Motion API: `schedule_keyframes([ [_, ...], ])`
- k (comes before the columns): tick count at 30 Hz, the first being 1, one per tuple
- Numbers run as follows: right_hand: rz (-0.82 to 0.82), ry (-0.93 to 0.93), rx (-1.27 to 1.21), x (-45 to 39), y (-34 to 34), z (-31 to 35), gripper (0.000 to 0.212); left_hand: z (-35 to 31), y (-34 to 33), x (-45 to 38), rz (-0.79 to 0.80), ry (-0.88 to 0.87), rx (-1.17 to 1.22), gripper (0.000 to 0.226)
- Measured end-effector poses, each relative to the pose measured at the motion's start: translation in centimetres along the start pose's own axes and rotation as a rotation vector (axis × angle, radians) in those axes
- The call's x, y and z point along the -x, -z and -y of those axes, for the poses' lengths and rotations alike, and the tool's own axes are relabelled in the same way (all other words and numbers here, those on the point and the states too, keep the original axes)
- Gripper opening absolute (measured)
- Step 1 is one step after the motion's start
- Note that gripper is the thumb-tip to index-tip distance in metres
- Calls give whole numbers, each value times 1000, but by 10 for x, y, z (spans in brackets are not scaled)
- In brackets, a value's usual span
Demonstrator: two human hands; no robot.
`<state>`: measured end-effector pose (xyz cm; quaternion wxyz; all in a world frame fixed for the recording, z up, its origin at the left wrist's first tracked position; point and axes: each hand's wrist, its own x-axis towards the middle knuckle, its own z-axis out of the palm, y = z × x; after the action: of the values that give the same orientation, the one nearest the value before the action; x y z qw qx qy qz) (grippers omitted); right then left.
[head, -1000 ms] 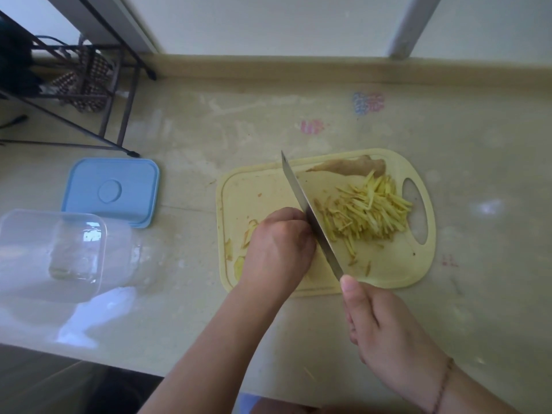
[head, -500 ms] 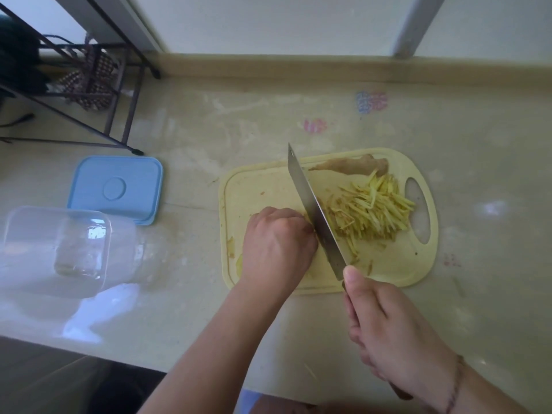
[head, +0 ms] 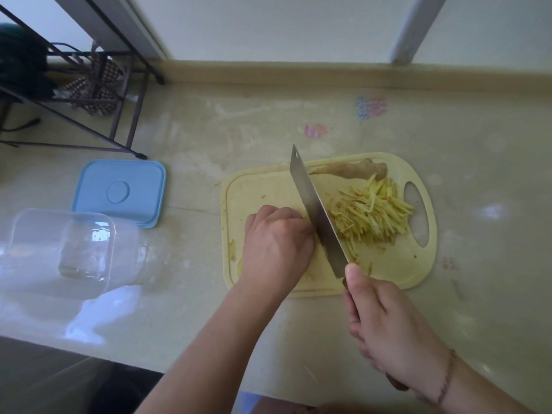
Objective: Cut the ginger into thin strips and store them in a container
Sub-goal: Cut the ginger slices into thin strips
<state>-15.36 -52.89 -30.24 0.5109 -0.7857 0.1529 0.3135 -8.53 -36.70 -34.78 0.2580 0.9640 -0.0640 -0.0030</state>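
right hand (head: 388,327) grips knife (head: 316,216) | left hand (head: 276,246) curled beside blade | ginger strips (head: 370,213) piled right

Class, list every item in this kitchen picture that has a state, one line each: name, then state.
container: open, lying on its side
lid: off, flat on the counter
ginger strips: cut, piled on the cutting board
ginger piece: uncut
knife: gripped by right hand
left hand: curled beside the blade; what it holds is hidden

We count one cutting board (head: 397,273), one cleaver (head: 316,213), one heap of ginger strips (head: 370,213), one unpeeled ginger piece (head: 349,170), one clear container (head: 59,252), one blue lid (head: 119,192), and two hands: left (head: 277,246), right (head: 385,321).
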Motion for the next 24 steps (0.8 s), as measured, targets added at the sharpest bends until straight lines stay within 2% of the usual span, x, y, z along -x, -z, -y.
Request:
schedule_keyframes([
  [9,-34,31,51,5,-4,1,75,-4,1,0,77,115,-65,9],
  [15,-37,40,73,4,-7,3,63,-2,0,-2,59,89,-57,17],
  [24,-35,34,38,-2,-5,-4,73,-2,0,1,58,85,46,12],
])
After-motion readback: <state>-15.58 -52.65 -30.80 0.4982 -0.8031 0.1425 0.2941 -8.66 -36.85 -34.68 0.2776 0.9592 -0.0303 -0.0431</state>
